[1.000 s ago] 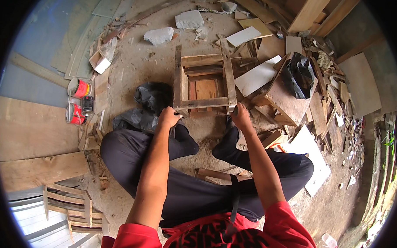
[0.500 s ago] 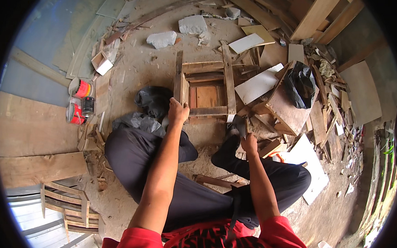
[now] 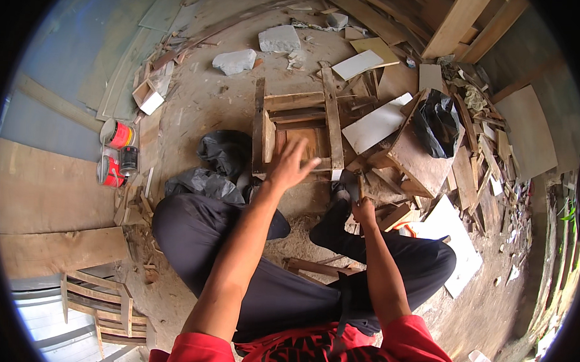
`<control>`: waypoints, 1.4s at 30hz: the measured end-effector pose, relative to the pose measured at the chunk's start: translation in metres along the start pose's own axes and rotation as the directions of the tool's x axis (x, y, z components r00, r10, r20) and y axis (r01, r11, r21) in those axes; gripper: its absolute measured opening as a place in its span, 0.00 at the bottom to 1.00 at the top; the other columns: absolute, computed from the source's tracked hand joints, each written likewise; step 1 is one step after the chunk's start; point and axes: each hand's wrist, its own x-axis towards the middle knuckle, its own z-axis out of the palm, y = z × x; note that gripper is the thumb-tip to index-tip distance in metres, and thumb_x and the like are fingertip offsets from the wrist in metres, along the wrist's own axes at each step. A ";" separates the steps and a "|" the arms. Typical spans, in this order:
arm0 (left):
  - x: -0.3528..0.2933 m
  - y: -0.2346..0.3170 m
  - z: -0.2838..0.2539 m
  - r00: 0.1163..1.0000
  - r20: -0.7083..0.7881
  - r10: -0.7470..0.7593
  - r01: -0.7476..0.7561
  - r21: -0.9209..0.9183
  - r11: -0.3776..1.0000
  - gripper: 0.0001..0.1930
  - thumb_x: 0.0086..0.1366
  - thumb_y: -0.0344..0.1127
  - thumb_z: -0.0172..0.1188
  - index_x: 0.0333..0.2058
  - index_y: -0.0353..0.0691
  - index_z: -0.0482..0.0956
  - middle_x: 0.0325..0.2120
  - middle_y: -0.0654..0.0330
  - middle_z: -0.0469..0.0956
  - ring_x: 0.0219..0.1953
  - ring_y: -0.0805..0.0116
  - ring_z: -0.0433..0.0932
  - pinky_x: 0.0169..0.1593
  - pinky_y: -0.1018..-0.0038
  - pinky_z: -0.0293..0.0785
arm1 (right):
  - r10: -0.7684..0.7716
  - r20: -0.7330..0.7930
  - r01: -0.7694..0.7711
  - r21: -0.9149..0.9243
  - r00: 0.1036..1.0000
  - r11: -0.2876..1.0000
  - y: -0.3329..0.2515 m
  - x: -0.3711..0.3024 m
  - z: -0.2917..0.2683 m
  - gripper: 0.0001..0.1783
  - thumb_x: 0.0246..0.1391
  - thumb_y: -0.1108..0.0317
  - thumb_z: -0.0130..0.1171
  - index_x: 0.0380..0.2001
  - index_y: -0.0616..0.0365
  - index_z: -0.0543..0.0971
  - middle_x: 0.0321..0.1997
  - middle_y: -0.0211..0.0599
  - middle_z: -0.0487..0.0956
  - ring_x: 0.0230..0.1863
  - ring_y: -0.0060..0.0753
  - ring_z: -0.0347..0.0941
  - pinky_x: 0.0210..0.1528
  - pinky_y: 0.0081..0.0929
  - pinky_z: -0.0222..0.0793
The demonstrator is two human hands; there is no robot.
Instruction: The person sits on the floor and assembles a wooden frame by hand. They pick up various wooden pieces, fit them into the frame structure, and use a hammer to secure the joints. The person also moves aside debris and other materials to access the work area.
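Where the wooden frame (image 3: 333, 128) lies: on the floor (image 3: 190, 104), ahead of the person's feet (image 3: 340, 200), between a crumpled black bag (image 3: 224, 152) at left and a white board (image 3: 376, 123) at right.
Long axis: the side posts (image 3: 259, 119) run away from the feet, the right one leaning slightly left toward its far end.
Pointing: the post ends jut past the far rail (image 3: 293, 102), aimed away from the person; the near rail (image 3: 327, 164) faces the feet.
Left hand (image 3: 289, 170): spread wide and blurred, over the near rail; whether it touches the wood, I cannot tell.
Right hand (image 3: 364, 211): wrapped round a tool (image 3: 360, 185) with a wooden handle, near the frame's near right corner; the tool's head is hard to make out.
Floor surface: brown, dusty, littered with chips, two pale blocks (image 3: 279, 38) lying beyond the frame.
Room, left: red cans (image 3: 120, 134) and a black can (image 3: 130, 161) grouped near bluish panelling (image 3: 57, 77).
Room, right: scrap wood (image 3: 466, 168) heaped beside a wooden box (image 3: 424, 168), a dark plastic bag (image 3: 438, 122) on top.
Lower left: a slatted wooden piece (image 3: 100, 297).
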 end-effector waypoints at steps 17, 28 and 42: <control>0.021 0.004 -0.103 0.837 -0.202 -0.509 0.013 -0.922 0.388 0.20 0.63 0.52 0.66 0.29 0.39 0.74 0.18 0.69 0.69 0.17 0.78 0.64 0.21 0.78 0.59 | 0.095 -0.093 -0.079 0.160 0.991 0.984 -0.031 -0.018 -0.030 0.37 0.58 0.39 0.55 0.32 0.72 0.80 0.28 0.65 0.80 0.38 0.62 0.80 0.39 0.47 0.73; -0.004 0.089 -0.179 0.825 -0.383 -0.416 -0.407 -0.913 0.034 0.29 0.64 0.70 0.49 0.36 0.45 0.71 0.20 0.70 0.61 0.18 0.76 0.60 0.24 0.76 0.61 | -0.238 -0.079 0.120 0.979 0.968 0.163 -0.230 -0.089 -0.156 0.21 0.68 0.47 0.47 0.34 0.55 0.68 0.19 0.22 0.62 0.14 0.15 0.56 0.15 0.19 0.52; 0.001 0.103 -0.163 0.900 -0.289 -0.327 -0.351 -0.924 -0.150 0.29 0.65 0.70 0.48 0.33 0.46 0.70 0.18 0.70 0.60 0.18 0.76 0.60 0.23 0.77 0.60 | -0.234 -0.224 0.295 0.895 0.946 0.334 -0.217 -0.126 -0.204 0.28 0.61 0.42 0.56 0.41 0.61 0.75 0.27 0.24 0.73 0.22 0.14 0.62 0.24 0.19 0.61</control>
